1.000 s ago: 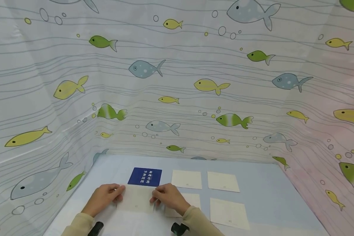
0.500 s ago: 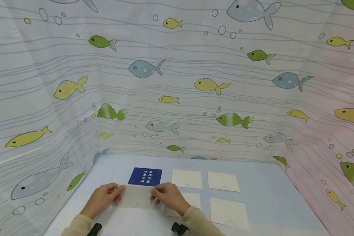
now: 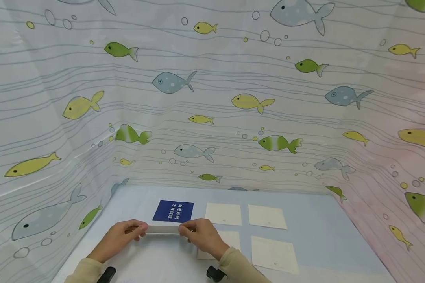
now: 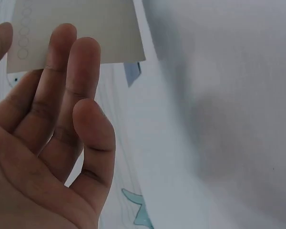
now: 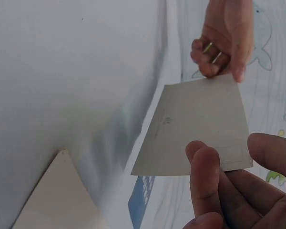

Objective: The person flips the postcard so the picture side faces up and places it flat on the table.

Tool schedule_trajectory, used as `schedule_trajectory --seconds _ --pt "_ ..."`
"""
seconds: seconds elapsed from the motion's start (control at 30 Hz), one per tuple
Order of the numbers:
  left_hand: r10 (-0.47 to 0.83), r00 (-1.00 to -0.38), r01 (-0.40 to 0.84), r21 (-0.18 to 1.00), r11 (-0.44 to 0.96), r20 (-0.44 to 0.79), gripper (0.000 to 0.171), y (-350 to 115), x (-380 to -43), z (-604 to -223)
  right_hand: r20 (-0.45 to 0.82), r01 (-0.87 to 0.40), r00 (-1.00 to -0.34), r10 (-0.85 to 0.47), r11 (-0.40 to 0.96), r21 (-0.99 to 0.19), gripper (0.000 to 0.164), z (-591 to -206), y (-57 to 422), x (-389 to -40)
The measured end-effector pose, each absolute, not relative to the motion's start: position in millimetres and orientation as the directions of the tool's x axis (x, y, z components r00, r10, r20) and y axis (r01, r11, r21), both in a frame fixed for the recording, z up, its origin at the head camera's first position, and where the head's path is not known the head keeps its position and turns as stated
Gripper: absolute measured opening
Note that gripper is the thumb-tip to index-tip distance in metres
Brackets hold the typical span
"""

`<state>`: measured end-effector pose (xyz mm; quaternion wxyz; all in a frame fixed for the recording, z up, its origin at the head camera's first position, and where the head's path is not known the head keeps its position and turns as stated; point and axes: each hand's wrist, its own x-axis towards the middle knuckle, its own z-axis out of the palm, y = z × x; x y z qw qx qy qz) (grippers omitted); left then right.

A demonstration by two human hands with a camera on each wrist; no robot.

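Observation:
A cream postcard is held up between both hands, seen nearly edge-on in the head view. My left hand pinches its left end between thumb and fingers. At the opposite end, my right hand pinches it the same way. In the left wrist view a column of faint circles runs along the postcard, and the other fingers hang loosely curved. The right wrist view shows the face of the postcard with a small mark near one edge. A dark blue card with white characters lies just beyond.
More cream cards lie on the white table to the right: two at the back and two in front, one partly hidden by my right hand. A fish-patterned curtain surrounds the table's back and sides.
The postcard has tilted from facing up to nearly edge-on in the head view. Both hands keep their hold at its ends and have hardly shifted. The other cards stay put.

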<state>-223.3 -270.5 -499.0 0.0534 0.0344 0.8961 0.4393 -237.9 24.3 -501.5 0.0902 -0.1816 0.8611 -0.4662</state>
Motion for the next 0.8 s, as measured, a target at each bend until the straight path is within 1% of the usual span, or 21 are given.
schedule_trajectory --seconds 0.1,0.2,0.33,0.53,0.8 --pt "0.142 -0.988 0.044 0.799 0.600 -0.052 0.046 -275 -221 -497 0.017 -0.245 -0.915 -0.402 0.523 -0.816 0.031 -499 23 -236" --pt "0.170 -0.985 0.072 0.795 0.602 -0.041 0.045 -280 -218 -496 0.047 -0.286 -0.911 -0.409 0.548 -0.786 0.032 -499 21 -233" --pt "0.177 -0.982 0.061 0.795 0.604 -0.060 0.042 -284 -213 -498 0.092 -0.356 -0.897 -0.432 0.583 -0.730 0.032 -501 17 -229" --pt "0.180 -0.977 0.024 0.788 0.616 -0.111 0.042 -286 -208 -505 0.090 -0.406 -0.877 -0.472 0.627 -0.665 0.031 -502 14 -222" --pt "0.276 -0.955 0.091 0.773 0.628 -0.112 0.039 -292 -207 -510 0.080 -0.430 -0.865 -0.495 0.651 -0.625 0.024 -504 14 -217"
